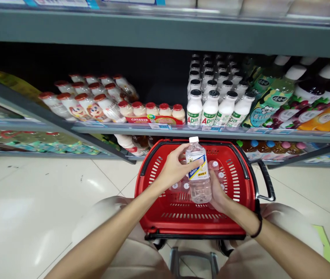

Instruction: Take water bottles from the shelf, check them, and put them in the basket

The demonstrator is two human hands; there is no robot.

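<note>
A clear plastic drink bottle (201,192) with a white cap and a blue, white and yellow label is held upright, slightly tilted, over the red shopping basket (176,221). My left hand (174,164) grips it from the left, thumb across the label. From the right, my right hand (217,192) supports its lower side; most of those fingers are hidden behind the bottle. Below, inside the basket, several similar clear bottles with white caps (215,164) are partly covered by my hands.
On the shelf (173,131) ahead stand white AD bottles (194,108), a red-wrapped pack of small bottles (150,114), red-capped bottles (80,104) and juice bottles (272,97). A black basket handle (266,182) sticks out right. My knees flank the basket on the tiled floor (22,209).
</note>
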